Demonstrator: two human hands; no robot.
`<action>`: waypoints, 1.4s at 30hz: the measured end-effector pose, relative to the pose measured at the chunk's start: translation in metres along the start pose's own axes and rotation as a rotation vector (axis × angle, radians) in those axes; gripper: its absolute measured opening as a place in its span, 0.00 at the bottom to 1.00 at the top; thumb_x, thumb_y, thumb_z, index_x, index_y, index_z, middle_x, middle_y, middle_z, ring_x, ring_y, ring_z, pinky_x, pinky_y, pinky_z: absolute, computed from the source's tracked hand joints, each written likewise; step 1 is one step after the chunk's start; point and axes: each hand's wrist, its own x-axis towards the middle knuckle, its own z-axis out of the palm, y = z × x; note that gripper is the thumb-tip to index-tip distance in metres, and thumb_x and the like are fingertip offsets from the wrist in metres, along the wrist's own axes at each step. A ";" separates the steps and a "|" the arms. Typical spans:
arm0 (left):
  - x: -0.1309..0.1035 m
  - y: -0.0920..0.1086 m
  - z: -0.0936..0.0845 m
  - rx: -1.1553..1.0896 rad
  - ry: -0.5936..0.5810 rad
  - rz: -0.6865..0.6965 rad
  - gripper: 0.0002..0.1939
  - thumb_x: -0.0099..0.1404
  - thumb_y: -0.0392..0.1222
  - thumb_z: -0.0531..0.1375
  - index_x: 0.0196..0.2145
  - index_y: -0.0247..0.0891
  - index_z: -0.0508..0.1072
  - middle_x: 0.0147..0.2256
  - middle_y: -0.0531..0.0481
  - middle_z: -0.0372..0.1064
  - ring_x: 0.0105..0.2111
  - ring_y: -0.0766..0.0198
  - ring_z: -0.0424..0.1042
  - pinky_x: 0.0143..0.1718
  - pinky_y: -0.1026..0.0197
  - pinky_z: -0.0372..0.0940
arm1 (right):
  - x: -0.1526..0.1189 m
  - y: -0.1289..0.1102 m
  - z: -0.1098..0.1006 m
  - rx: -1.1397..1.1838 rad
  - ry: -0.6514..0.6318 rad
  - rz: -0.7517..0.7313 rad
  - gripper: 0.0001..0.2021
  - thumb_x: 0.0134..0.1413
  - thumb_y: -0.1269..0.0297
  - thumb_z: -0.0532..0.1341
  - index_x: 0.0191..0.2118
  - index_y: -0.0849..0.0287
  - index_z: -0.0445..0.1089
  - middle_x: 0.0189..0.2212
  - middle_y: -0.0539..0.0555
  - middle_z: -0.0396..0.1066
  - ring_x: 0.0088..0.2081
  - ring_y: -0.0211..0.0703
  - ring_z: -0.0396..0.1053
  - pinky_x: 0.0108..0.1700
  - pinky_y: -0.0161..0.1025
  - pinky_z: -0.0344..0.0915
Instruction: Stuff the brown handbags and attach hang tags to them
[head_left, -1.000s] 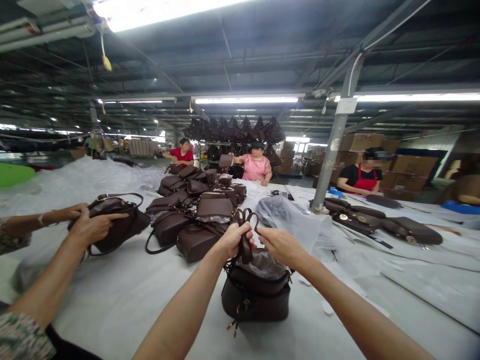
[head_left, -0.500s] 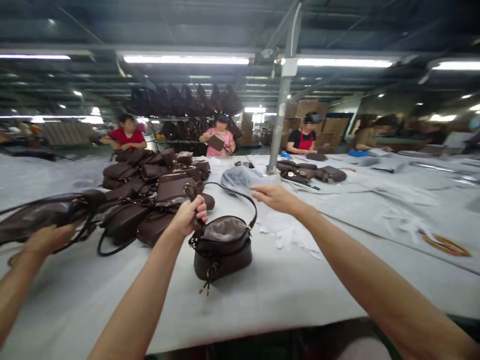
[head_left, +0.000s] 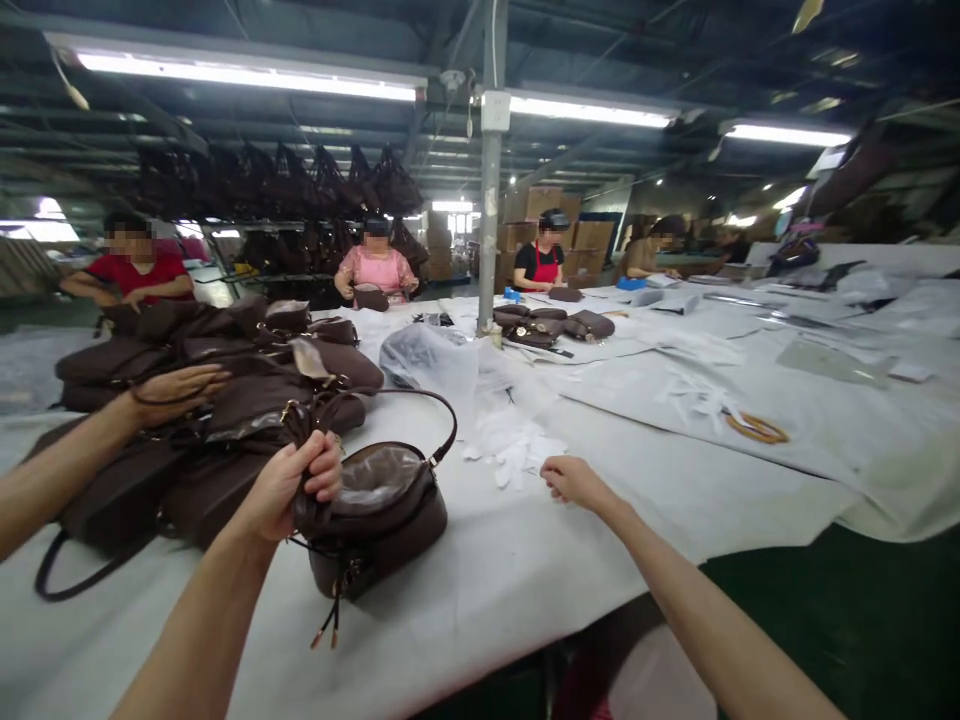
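Observation:
A dark brown handbag (head_left: 409, 525) stands on the white-covered table in front of me, its top open with clear plastic showing inside. Its thin strap arches up on the right, and tasselled cords hang at the front. My left hand (head_left: 292, 485) is closed around bunched brown strap material at the bag's left end. To the right of the bag, my right hand (head_left: 576, 482) has its fingers curled together at the edge of a pile of white tags or strips (head_left: 514, 450). Whatever lies between those fingertips is too small to make out.
Many brown bags (head_left: 195, 450) are heaped at left, with another person's hand (head_left: 176, 392) over them. Behind the white pile lies a clear plastic bag (head_left: 431, 365). A grey post (head_left: 491, 200) rises from the table. An orange-brown loop (head_left: 756, 428) lies at right. Co-workers sit opposite.
My right hand has come down from beside the strap to the white pile, its fingers now curled. My left hand keeps its grip. The view has turned right. The other person's hand now reaches over the heap.

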 end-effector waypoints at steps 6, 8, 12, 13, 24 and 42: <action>-0.006 -0.005 0.000 -0.016 0.048 -0.003 0.16 0.60 0.44 0.66 0.30 0.34 0.63 0.21 0.62 0.50 0.15 0.79 0.49 0.15 0.74 0.55 | 0.038 -0.037 0.040 -0.080 0.014 -0.269 0.14 0.53 0.75 0.57 0.41 0.53 0.74 0.45 0.53 0.71 0.44 0.42 0.70 0.42 0.34 0.61; -0.009 -0.007 0.000 -0.023 0.066 -0.005 0.17 0.59 0.46 0.66 0.30 0.35 0.62 0.20 0.62 0.49 0.14 0.79 0.48 0.14 0.74 0.53 | 0.042 -0.040 0.049 -0.117 -0.013 -0.333 0.12 0.52 0.76 0.56 0.36 0.55 0.74 0.40 0.53 0.72 0.39 0.43 0.71 0.37 0.34 0.60; -0.015 -0.009 0.003 -0.023 0.055 0.006 0.18 0.58 0.49 0.67 0.31 0.36 0.62 0.20 0.62 0.49 0.14 0.78 0.48 0.14 0.73 0.52 | 0.045 -0.030 0.059 -0.180 0.028 -0.434 0.11 0.55 0.74 0.51 0.32 0.55 0.69 0.37 0.56 0.71 0.37 0.47 0.70 0.34 0.37 0.60; -0.016 -0.010 0.004 -0.023 0.055 0.008 0.18 0.58 0.49 0.67 0.31 0.36 0.62 0.20 0.62 0.49 0.14 0.78 0.48 0.14 0.73 0.53 | 0.044 -0.028 0.059 -0.178 0.045 -0.454 0.11 0.56 0.73 0.50 0.32 0.55 0.68 0.37 0.56 0.71 0.37 0.47 0.70 0.34 0.38 0.61; -0.019 -0.005 0.007 -0.032 0.103 -0.017 0.12 0.59 0.38 0.66 0.30 0.33 0.64 0.21 0.59 0.56 0.19 0.74 0.60 0.23 0.67 0.68 | -0.060 -0.035 0.044 0.393 -0.087 -0.448 0.13 0.60 0.56 0.51 0.35 0.55 0.70 0.39 0.55 0.75 0.40 0.48 0.71 0.42 0.41 0.67; -0.012 0.004 0.001 0.084 0.048 0.021 0.14 0.56 0.38 0.68 0.31 0.33 0.65 0.23 0.58 0.59 0.19 0.75 0.60 0.24 0.66 0.69 | -0.023 -0.084 0.055 -0.109 -0.180 -0.188 0.09 0.51 0.62 0.63 0.38 0.58 0.70 0.40 0.56 0.73 0.40 0.47 0.69 0.34 0.36 0.54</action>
